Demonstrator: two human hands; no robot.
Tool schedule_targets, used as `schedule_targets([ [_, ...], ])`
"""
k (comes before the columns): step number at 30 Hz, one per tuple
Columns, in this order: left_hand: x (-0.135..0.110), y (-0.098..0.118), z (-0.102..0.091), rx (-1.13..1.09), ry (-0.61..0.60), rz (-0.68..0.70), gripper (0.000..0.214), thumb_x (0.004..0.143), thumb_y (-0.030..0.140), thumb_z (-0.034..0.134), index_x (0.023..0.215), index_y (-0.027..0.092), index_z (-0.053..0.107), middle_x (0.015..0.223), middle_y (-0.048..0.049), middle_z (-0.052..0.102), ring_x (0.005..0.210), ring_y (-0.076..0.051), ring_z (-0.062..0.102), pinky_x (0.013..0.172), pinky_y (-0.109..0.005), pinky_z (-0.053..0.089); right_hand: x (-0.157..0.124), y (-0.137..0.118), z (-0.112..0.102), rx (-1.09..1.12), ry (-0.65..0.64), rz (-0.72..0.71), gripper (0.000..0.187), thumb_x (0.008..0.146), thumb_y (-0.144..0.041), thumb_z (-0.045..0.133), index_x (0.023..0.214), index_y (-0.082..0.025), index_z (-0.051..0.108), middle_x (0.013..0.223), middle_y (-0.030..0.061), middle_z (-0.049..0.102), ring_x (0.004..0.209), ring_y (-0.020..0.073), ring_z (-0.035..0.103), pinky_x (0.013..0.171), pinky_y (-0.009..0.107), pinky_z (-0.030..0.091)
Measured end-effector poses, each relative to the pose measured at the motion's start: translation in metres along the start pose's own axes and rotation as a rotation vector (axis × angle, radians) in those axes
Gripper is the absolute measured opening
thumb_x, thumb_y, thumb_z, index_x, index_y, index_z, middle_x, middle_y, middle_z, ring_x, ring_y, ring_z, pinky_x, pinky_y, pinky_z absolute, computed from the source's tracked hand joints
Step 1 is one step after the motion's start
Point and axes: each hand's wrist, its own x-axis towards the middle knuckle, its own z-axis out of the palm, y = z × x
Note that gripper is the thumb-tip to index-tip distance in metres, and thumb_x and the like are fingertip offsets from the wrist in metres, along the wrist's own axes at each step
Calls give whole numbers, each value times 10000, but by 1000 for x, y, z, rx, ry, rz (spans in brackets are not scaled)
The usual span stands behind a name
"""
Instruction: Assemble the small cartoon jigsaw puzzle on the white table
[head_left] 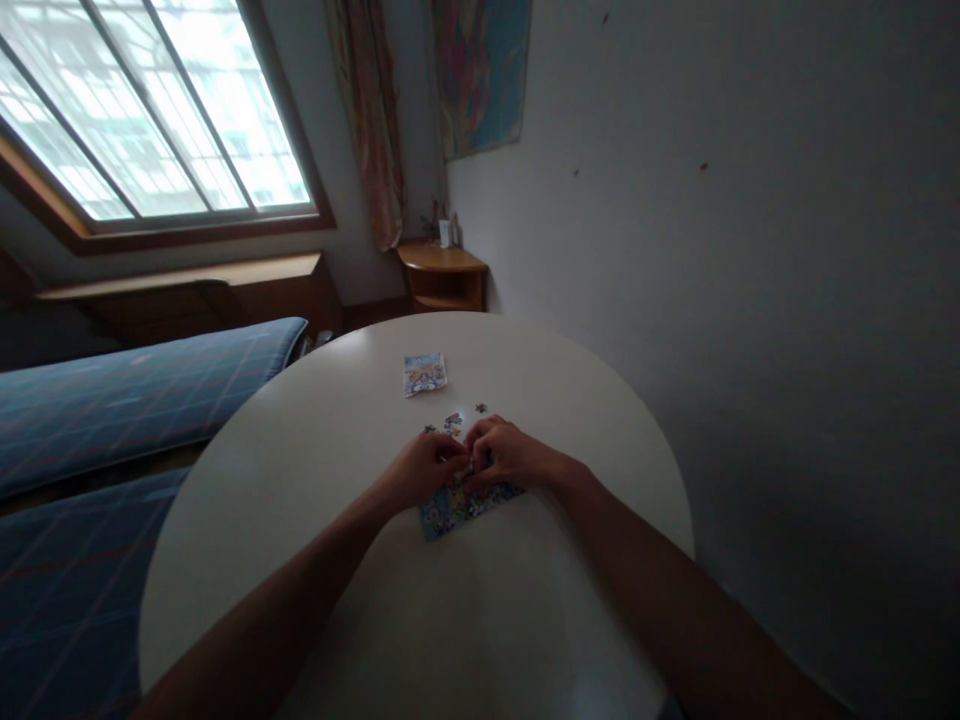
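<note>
A partly assembled colourful jigsaw puzzle lies on the round white table. My left hand and my right hand meet over its far edge, fingers curled and pinched together; what they pinch is too small to make out. A few loose puzzle pieces lie just beyond the hands. Farther back rests a small printed picture card.
A grey wall runs close along the table's right side. To the left is a bed with a blue plaid cover. A wooden corner shelf and a window bench stand at the back under a large window.
</note>
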Motion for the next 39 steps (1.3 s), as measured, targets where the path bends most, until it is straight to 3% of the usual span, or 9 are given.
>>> schedule_targets([
  [8, 6, -14, 1, -88, 16, -157, 240, 797, 299, 619, 907, 130, 750, 681, -25, 708, 517, -133, 614, 506, -224, 447, 1, 2, 1, 10, -19, -14, 181, 668, -360, 883, 673, -220, 769, 993, 41, 686, 1075, 219, 569, 981, 346, 397],
  [16, 3, -10, -6, 72, 109, -54, 257, 837, 292, 601, 985, 163, 766, 931, -62, 769, 632, -159, 657, 626, -260, 500, 1, 3, 0, -27, -4, -42, 181, 690, -355, 870, 797, -228, 797, 1011, 59, 690, 1092, 243, 562, 981, 358, 397],
  [19, 2, -9, -9, 194, 135, 0, 239, 843, 273, 602, 982, 173, 768, 925, -55, 775, 703, -177, 672, 699, -271, 506, 0, 2, -1, -41, -9, -73, 152, 741, -347, 836, 852, -248, 805, 1012, 54, 692, 1083, 232, 574, 997, 358, 384],
  [24, 4, -15, -10, 273, 171, 41, 205, 849, 252, 607, 973, 185, 756, 881, -44, 760, 724, -178, 673, 692, -268, 496, 0, 0, -1, -28, 12, -84, 123, 777, -334, 804, 855, -240, 798, 1010, 54, 698, 1064, 220, 593, 984, 343, 395],
  [28, 3, -15, -16, 331, 251, 84, 181, 847, 254, 627, 966, 187, 745, 1004, -67, 719, 715, -158, 642, 718, -277, 489, -1, 0, -1, -29, 17, -99, 103, 801, -315, 779, 859, -231, 794, 986, 52, 708, 1049, 211, 598, 976, 335, 397],
  [30, 1, -12, -20, 383, 218, 123, 161, 851, 282, 637, 927, 191, 745, 980, -62, 702, 698, -152, 623, 713, -277, 482, 0, 0, -1, -43, 13, -98, 110, 806, -304, 771, 877, -224, 796, 973, 55, 710, 1045, 212, 595, 979, 337, 393],
  [35, -8, -6, -24, 450, -60, 151, 162, 847, 299, 635, 938, 224, 745, 883, -39, 706, 752, -173, 636, 698, -267, 467, 1, 4, 0, -65, 5, -103, 150, 821, -331, 759, 908, -214, 797, 939, 62, 717, 1029, 215, 592, 971, 334, 396],
  [39, -9, -8, -24, 466, -127, 160, 142, 822, 233, 621, 916, 205, 723, 871, -41, 697, 761, -172, 631, 697, -261, 465, 1, 5, 0, -75, -9, -106, 150, 820, -336, 761, 894, -210, 795, 892, 56, 717, 1008, 215, 592, 972, 338, 393],
])
